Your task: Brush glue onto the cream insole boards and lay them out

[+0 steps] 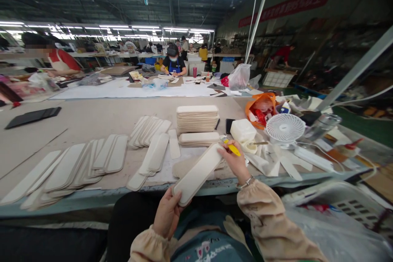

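A long cream panel (199, 175) with rounded corners slants over the table's front edge. My left hand (168, 211) is closed on its lower end, thumb on top. At the upper end, my right hand (235, 159) touches the panel with its fingertips and also holds a small yellow-handled tool (233, 149); its exact kind is unclear. Behind the panel stand a tall neat stack of similar panels (197, 119) and a lower stack (199, 138). Fanned piles of panels (150, 131) lie to the left, including a wide row (66, 168) along the front edge.
Right of my hands are a white block (243, 130), fabric scraps (288, 164), a white fan (285, 127), a clear bottle (324, 126) and an orange bag (260, 108). A white basket (346, 200) stands low at right. A co-worker (173, 63) sits across the table.
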A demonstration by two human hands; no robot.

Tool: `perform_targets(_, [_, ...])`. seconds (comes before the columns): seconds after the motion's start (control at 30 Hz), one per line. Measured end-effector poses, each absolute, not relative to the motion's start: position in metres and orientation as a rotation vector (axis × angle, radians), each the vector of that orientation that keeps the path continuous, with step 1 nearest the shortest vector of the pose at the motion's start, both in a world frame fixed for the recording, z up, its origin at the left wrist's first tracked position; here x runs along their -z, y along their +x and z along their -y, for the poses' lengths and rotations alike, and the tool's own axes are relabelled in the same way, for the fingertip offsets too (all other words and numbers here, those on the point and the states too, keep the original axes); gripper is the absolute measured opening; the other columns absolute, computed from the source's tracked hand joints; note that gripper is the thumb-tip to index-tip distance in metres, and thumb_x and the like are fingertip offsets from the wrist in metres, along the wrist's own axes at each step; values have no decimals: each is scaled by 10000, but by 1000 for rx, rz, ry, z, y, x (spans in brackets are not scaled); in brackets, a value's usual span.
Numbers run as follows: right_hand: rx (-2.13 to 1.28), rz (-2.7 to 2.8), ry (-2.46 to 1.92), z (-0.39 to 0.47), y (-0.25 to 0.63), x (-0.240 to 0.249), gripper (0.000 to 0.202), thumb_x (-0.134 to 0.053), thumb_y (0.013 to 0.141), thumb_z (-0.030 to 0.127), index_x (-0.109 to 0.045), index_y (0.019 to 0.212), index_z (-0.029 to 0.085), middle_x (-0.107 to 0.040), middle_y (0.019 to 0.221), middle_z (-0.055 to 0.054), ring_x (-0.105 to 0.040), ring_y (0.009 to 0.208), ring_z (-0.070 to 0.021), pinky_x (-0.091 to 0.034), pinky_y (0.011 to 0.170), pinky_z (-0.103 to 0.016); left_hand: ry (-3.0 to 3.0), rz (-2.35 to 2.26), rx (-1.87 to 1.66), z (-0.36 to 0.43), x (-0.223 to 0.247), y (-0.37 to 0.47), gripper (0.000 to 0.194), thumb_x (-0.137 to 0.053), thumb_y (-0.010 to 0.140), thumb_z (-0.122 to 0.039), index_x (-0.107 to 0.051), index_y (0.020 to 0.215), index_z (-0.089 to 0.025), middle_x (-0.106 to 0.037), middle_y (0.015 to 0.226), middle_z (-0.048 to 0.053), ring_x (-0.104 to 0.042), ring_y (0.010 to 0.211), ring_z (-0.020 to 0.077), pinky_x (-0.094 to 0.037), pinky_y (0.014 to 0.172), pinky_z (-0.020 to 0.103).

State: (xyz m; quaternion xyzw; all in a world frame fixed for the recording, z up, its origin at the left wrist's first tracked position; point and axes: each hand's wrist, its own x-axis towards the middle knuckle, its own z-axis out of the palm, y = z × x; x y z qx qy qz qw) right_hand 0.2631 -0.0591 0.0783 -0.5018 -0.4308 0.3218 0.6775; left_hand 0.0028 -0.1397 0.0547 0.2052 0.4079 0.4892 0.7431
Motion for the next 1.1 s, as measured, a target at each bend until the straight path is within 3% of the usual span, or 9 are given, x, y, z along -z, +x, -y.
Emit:
perform_targets(0.43, [-762,913,-1092,59,271,-69,454,-805,621,304,-459,911,260,-602,790,54,-573,694,-126,-479,656,-262,431,-955,-1034,138,-57,11,400,-789,668,-229,-624,1025,-154,-698,1041,92,-672,936,239,-594,754,344])
perform_targets(1.1, [-747,856,-1148,62,279,-59,495,-848,559,311,-496,901,252,-614,773,46,-584,705,-134,-488,674,-276,433,-934,-1026,139,-56,14,389,-749,708,-220,-601,1060,-149,-707,1024,95,-684,930,241,-589,790,378])
